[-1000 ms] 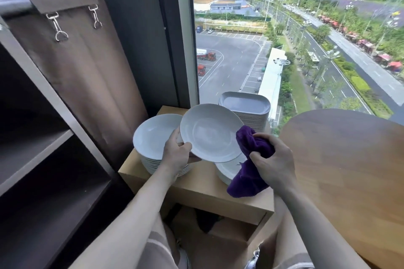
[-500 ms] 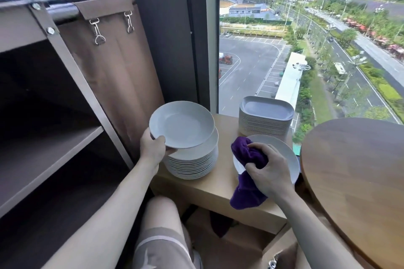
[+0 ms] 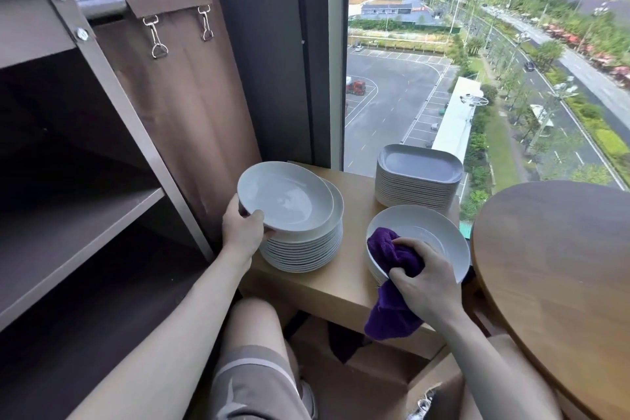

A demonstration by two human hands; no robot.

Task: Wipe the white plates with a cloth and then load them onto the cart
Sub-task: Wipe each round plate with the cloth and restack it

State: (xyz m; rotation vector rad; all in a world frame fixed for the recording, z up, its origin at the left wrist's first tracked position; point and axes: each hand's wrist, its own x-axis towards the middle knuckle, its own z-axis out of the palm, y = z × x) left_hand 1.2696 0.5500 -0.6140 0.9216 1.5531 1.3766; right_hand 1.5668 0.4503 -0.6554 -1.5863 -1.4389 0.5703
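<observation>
My left grip reaches forward, clasping a white plate by its near rim over the stack; my right grip clenches the purple cloth inside another plate.

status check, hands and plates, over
Left hand grips a white plate over the tall stack. Right hand holds purple cloth in the next plate. Cart's brown bag hangs close beside the held plate.
</observation>
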